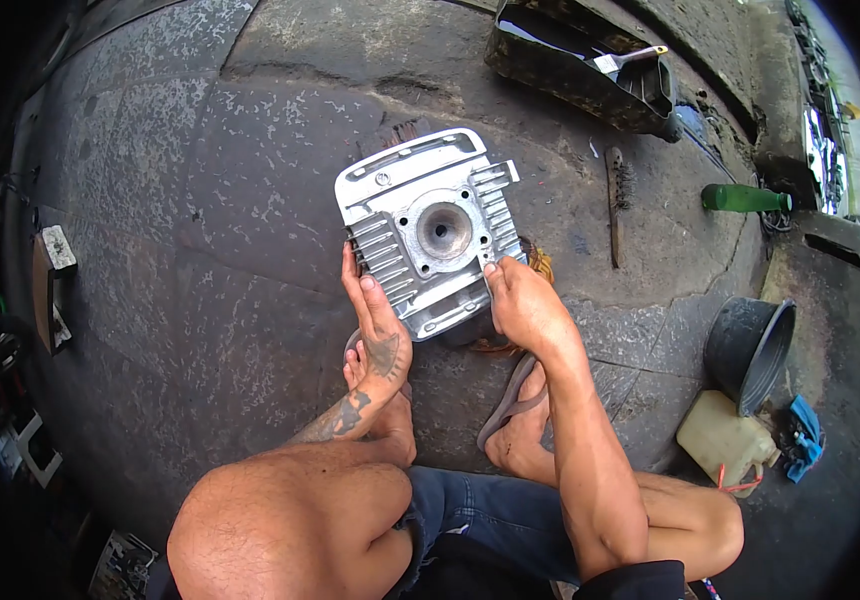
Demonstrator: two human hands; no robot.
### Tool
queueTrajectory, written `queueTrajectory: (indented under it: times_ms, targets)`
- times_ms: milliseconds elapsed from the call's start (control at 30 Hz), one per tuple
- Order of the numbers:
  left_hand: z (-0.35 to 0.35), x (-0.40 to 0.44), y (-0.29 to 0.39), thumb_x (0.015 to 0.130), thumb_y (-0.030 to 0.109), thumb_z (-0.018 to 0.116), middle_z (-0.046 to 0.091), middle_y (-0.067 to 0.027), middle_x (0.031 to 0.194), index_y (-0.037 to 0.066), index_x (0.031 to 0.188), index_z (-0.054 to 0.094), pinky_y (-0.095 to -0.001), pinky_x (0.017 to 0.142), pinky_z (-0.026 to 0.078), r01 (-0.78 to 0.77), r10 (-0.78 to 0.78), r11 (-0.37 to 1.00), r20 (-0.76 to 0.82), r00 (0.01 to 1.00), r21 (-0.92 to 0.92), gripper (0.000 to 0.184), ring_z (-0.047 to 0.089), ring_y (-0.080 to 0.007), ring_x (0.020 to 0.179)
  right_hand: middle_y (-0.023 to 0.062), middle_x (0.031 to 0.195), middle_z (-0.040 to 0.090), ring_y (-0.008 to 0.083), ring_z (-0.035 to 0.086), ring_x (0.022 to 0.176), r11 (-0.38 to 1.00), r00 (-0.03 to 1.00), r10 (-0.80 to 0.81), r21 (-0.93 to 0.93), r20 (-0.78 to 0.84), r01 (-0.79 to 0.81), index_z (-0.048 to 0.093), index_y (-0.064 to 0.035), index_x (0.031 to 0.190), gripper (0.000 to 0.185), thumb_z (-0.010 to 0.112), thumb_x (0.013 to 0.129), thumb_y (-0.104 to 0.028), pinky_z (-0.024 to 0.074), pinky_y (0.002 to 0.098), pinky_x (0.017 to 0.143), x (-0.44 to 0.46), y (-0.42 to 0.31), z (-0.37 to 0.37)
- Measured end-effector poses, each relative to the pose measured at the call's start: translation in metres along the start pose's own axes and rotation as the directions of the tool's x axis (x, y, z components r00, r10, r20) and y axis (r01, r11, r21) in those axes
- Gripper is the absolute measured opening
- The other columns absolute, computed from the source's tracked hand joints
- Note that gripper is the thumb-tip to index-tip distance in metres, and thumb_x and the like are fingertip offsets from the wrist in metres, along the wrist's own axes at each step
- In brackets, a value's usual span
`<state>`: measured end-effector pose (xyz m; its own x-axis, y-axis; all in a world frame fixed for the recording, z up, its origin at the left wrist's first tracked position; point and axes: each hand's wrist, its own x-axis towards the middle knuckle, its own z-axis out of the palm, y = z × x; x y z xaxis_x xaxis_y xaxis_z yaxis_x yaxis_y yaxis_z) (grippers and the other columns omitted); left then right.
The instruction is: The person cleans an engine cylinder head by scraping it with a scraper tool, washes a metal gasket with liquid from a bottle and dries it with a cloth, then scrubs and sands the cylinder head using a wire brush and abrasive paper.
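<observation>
A silvery finned engine cylinder head (410, 190) is held tilted above the floor in front of me, its round recess facing up. My left hand (380, 325) grips its left edge, with fingers behind the fins and the thumb along the side. At the lower right of the recess is my right hand (530, 305), its fingers curled and thumb pressed close to the metal face. A narrow greyish piece shows by that thumb, too small to name. Behind the head, near the right hand, a brownish-orange thing (540, 262) is partly hidden.
A wire brush (616, 208) lies on the stained floor to the right. Further back, a paintbrush (630, 58) rests in a cut-open dark container (560, 72). A green bottle (740, 198), black bucket (735, 350), pale jerrycan (720, 440) and blue cloth (805, 440) are at right.
</observation>
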<state>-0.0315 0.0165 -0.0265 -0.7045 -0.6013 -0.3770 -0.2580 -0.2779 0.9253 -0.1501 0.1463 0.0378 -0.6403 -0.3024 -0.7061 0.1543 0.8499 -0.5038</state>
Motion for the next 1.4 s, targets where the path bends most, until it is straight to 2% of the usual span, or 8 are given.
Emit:
queueTrajectory:
  times_ms: [67,133,400,500,933,1167,1233,1400]
  targets:
    - [0.0,0.001,-0.002,0.104,0.049,0.022,0.022,-0.0198,0.153,0.002,0.153,0.007,-0.037,0.114,0.025,-0.019,0.019,0.999,-0.012,1.0,0.028,0.069,0.029,-0.027,0.14,0.0286,0.073,0.062,0.0485,0.061,0.077,1.0,1.0,0.024,-0.001,0.002,-0.024,0.054,0.0044,0.089,0.034,0.042,0.102,-0.024,0.0463,0.0524,0.07,-0.001,0.0,-0.001]
    - [-0.002,0.0,-0.006,0.104,0.048,0.022,0.022,-0.0195,0.153,0.002,0.153,0.007,-0.0371,0.114,0.025,-0.022,0.022,0.999,-0.013,1.0,0.028,0.069,0.029,-0.0268,0.14,0.0268,0.068,0.062,0.0476,0.062,0.072,0.979,0.963,-0.175,-0.14,-0.204,0.148,0.053,0.0032,0.089,0.03,0.044,0.101,-0.023,0.0467,0.0522,0.069,-0.005,0.001,0.008]
    - [0.004,0.004,-0.013,0.104,0.052,0.022,0.022,-0.0203,0.154,0.002,0.152,0.012,-0.0377,0.116,0.023,-0.051,0.05,0.999,-0.093,0.994,-0.007,0.07,0.026,-0.027,0.143,0.0303,0.064,0.06,0.0498,0.061,0.065,0.974,0.941,-0.118,-0.222,-0.318,0.047,0.048,0.003,0.089,0.026,0.045,0.101,-0.02,0.0475,0.0575,0.06,-0.016,-0.008,0.035]
    - [0.005,0.003,-0.007,0.104,0.051,0.022,0.022,-0.0204,0.154,0.003,0.152,0.013,-0.0382,0.116,0.022,-0.056,0.06,0.997,-0.087,0.994,0.051,0.069,0.026,-0.0278,0.143,0.0288,0.064,0.062,0.0467,0.066,0.066,0.965,0.943,-0.118,-0.259,-0.31,0.035,0.047,0.0021,0.089,0.027,0.046,0.101,-0.022,0.0525,0.0545,0.058,-0.018,-0.012,0.035]
    - [0.006,-0.013,-0.025,0.102,0.057,0.025,0.014,-0.0198,0.156,0.001,0.152,0.002,-0.0417,0.117,0.017,-0.062,0.061,0.998,-0.066,0.996,-0.017,0.078,0.02,-0.0285,0.143,0.0282,0.062,0.061,0.048,0.063,0.063,0.957,0.92,-0.152,-0.285,-0.362,0.046,0.049,0.0029,0.087,0.027,0.046,0.101,-0.02,0.0496,0.0557,0.059,-0.022,-0.013,0.039]
    - [0.007,-0.014,-0.015,0.102,0.055,0.023,0.02,-0.0214,0.152,0.005,0.152,0.001,-0.0402,0.115,0.023,-0.023,0.026,0.999,-0.053,0.998,0.045,0.074,0.027,-0.0283,0.141,0.03,0.07,0.064,0.0478,0.065,0.071,0.942,0.94,-0.121,-0.335,-0.319,0.008,0.053,0.0037,0.088,0.028,0.045,0.1,-0.021,0.0504,0.0558,0.066,-0.02,-0.02,0.036]
    - [0.01,-0.014,-0.016,0.102,0.054,0.028,0.015,-0.0205,0.155,0.0,0.152,0.0,-0.0418,0.116,0.016,-0.039,0.038,0.999,-0.051,0.998,-0.02,0.078,0.02,-0.0292,0.143,0.0304,0.071,0.064,0.049,0.064,0.072,0.942,0.944,-0.118,-0.336,-0.309,0.008,0.054,0.0044,0.088,0.03,0.044,0.1,-0.021,0.05,0.0564,0.069,-0.019,-0.021,0.033]
    - [0.012,-0.016,-0.007,0.103,0.05,0.032,0.018,-0.021,0.152,-0.001,0.151,0.001,-0.0421,0.115,0.017,-0.073,0.073,0.997,-0.042,0.996,0.003,0.076,0.024,-0.0292,0.14,0.0313,0.074,0.064,0.0497,0.064,0.074,0.94,0.951,-0.08,-0.339,-0.3,-0.028,0.054,0.0048,0.089,0.031,0.043,0.1,-0.022,0.0494,0.057,0.071,-0.02,-0.025,0.03]
